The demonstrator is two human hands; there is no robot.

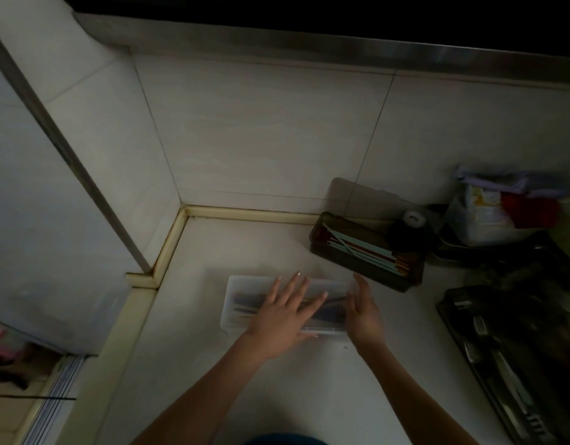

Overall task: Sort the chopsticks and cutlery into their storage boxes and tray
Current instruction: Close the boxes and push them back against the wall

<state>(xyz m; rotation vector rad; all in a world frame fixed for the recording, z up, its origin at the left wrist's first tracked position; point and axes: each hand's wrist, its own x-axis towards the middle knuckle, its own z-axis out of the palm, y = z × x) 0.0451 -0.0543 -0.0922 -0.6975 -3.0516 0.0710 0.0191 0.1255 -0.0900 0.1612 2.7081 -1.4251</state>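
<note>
I press my left hand [285,319] flat on the clear box [245,290] lid near the bench's back-left corner; my right hand [362,308], fingers straight, steadies its end. Closing step, I judge; next needs firm downward snapping.
</note>
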